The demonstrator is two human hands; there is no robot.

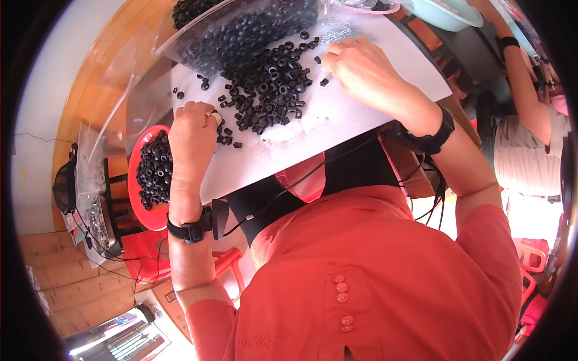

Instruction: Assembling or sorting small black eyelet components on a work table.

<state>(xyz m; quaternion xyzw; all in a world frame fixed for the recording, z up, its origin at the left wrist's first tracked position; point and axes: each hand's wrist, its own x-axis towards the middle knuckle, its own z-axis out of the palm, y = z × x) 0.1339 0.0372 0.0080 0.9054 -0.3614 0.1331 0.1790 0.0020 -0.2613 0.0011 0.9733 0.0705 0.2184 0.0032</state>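
Note:
My left hand point(194, 138) is closed above the left part of the white tabletop point(241, 168), beside a heap of small black ring-shaped and square pieces point(268, 84). Its curled fingers hide whatever they may hold. To the right of the heap, my right hand point(364, 72) is also closed, fingers bent inward, near a patch of small shiny silvery parts point(343, 30). A loose black piece lies close to its fingertips. What this hand pinches, if anything, cannot be made out. Each wrist wears a black strap with a device.
A clear bin point(241, 42) full of black rings stands at the far side. A red basin point(135, 180) with black rings sits at the left. Dark cables point(289, 186) cross my lap. A co-worker's arm point(527, 96) and a pale green basin point(448, 15) are at the right.

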